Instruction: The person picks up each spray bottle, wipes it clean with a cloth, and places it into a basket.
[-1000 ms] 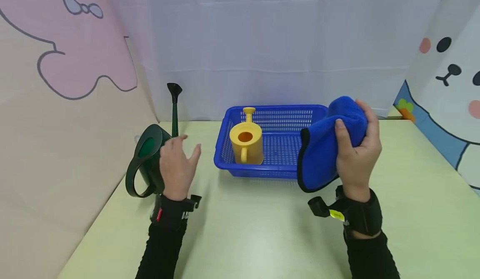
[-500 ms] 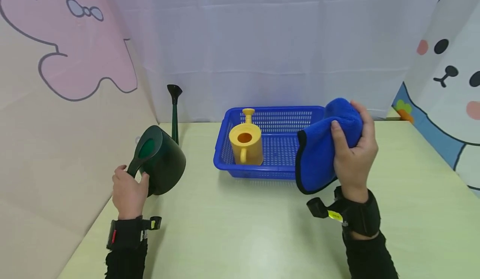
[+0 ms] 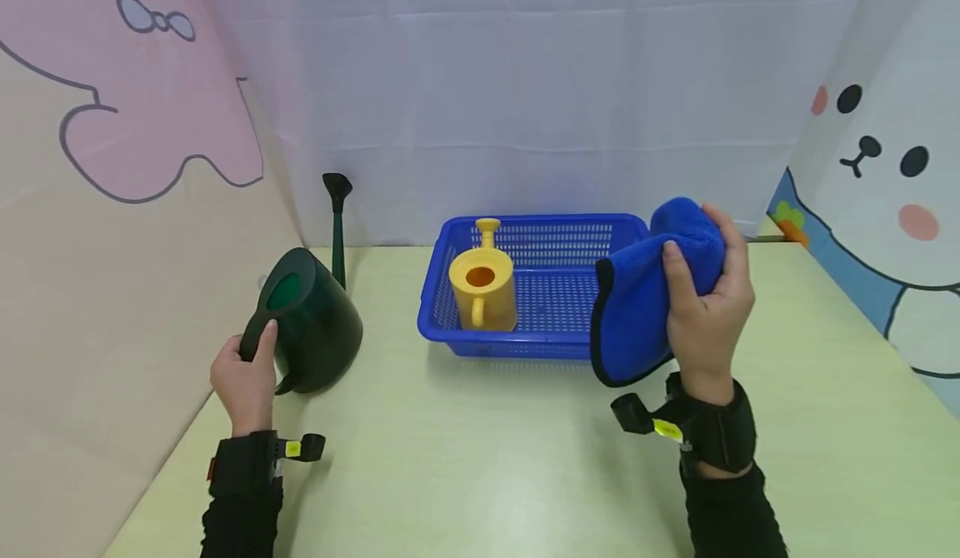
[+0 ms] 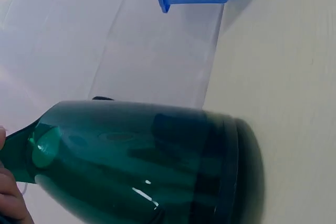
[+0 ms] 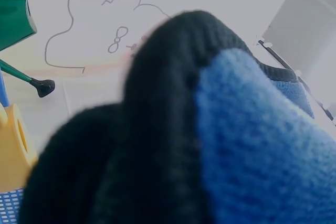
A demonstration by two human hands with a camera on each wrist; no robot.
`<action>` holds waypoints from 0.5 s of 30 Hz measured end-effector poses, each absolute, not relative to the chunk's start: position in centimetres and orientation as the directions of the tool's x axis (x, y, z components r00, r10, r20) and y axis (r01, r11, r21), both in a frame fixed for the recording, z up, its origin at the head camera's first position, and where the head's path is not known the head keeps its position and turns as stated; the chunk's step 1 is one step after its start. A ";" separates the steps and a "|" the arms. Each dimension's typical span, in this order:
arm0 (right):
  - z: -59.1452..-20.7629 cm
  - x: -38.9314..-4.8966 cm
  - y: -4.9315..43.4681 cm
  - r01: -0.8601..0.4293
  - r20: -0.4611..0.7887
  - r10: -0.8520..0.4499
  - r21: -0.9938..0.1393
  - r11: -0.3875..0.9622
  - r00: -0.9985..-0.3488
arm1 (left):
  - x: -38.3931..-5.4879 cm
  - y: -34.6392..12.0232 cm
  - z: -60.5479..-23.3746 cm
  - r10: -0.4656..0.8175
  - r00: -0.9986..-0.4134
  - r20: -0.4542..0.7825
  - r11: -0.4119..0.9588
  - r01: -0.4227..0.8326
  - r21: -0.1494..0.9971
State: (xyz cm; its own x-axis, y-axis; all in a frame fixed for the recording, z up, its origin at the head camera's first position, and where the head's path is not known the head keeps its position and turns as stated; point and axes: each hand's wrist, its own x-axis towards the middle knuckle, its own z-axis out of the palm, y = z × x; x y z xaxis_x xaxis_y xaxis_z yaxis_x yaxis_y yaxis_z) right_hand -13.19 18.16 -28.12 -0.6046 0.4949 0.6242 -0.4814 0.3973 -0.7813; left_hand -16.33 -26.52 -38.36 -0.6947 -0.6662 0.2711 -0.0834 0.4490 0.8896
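On the left of the table, a dark green watering can (image 3: 318, 333) stands with its long spout and black rose (image 3: 337, 183) toward the back wall. My left hand (image 3: 247, 379) grips its handle, thumb on top; in the left wrist view only some fingers (image 4: 9, 198) show at the edge, beside the can's translucent body (image 4: 131, 156). My right hand (image 3: 708, 316) holds a bunched blue cloth (image 3: 637, 316) with black edging in the air, at the basket's right end. That cloth (image 5: 262, 145) fills much of the right wrist view and hides the fingers there.
A blue plastic basket (image 3: 517, 346) stands at the back middle of the table (image 3: 487, 458). Inside its left end sits a small yellow watering can (image 3: 495, 300). A white curtain (image 3: 465, 108) hangs behind, and a printed wall (image 3: 150, 291) borders the left side.
My left hand has moved from the green can's right side, round to its handle at the left, and now grips it. My right hand still holds the cloth in nearly the same place.
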 end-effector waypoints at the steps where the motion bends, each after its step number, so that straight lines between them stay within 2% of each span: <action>1: -28.1 -13.2 18.2 -0.478 0.621 0.498 -0.784 0.396 -0.606 | -16.4 -26.5 -38.3 -0.679 -0.682 0.272 0.422 -0.060 0.904; 8: -28.3 -13.3 18.9 -0.454 0.604 0.530 -0.797 0.398 -0.595 | -16.7 -25.8 -37.0 -0.691 -0.665 0.284 0.306 0.087 0.948; 11: -28.2 -13.3 19.3 -0.469 0.609 0.548 -0.792 0.391 -0.573 | -16.9 -25.0 -35.9 -0.683 -0.656 0.322 0.248 0.207 0.946; 15: -28.1 -13.3 19.7 -0.486 0.613 0.569 -0.787 0.380 -0.548 | -17.4 -23.4 -34.2 -0.668 -0.611 0.425 0.224 0.379 0.898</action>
